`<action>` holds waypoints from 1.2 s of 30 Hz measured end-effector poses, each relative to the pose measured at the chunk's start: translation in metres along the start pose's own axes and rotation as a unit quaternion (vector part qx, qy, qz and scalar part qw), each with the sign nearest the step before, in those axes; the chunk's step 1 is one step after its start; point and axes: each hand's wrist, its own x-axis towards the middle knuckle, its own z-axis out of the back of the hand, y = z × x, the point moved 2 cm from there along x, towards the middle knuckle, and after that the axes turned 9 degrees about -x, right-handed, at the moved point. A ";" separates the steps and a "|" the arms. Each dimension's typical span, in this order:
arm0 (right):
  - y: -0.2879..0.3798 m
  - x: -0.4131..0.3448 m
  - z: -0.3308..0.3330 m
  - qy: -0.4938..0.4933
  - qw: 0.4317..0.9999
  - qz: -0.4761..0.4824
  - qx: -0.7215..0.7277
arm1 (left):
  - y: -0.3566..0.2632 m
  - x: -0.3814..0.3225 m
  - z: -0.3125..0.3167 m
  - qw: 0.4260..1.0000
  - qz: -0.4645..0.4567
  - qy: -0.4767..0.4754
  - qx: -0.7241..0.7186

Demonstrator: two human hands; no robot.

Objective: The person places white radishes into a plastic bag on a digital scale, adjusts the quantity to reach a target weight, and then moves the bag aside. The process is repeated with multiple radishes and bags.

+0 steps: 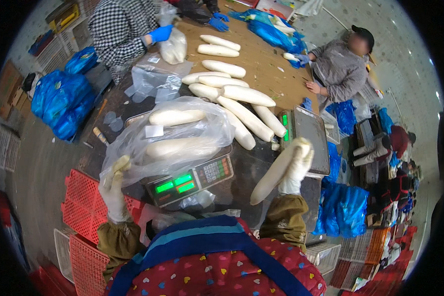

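My right hand (295, 172), in a white glove, grips a white daikon radish (272, 179) and holds it tilted over the table, right of the scale. My left hand (114, 185), also gloved, pinches the near left edge of a clear plastic bag (211, 127). That bag lies over a digital scale (187, 185) with lit green displays and a keypad; its pan is mostly hidden. Two daikons show through the film, one daikon (177, 117) farther off and another daikon (181, 148) closer to me. Several loose daikons (246, 116) lie just beyond the bag.
A second scale (310, 140) stands on the right. Empty bags (157, 79) and a wooden-handled tool (100, 136) lie at left. Red plastic crates (83, 207) sit below left. Co-workers stand opposite, one person's blue-gloved hand (161, 34) on a filled bag (173, 46). Blue sacks (63, 100) flank the table.
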 end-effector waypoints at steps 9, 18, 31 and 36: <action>-0.135 0.020 -0.019 0.179 0.809 0.036 -0.558 | 0.021 0.000 -0.040 0.997 0.028 0.055 0.049; -0.180 0.020 -0.041 0.235 0.880 0.065 -0.408 | 0.058 0.004 -0.059 0.986 0.010 0.019 0.163; -0.138 0.156 -0.206 0.400 0.653 0.286 -0.576 | 0.090 0.015 -0.063 0.975 0.008 0.052 0.216; -0.169 0.246 -0.206 0.377 0.628 0.183 -0.656 | 0.100 0.007 -0.053 0.969 0.039 0.067 0.235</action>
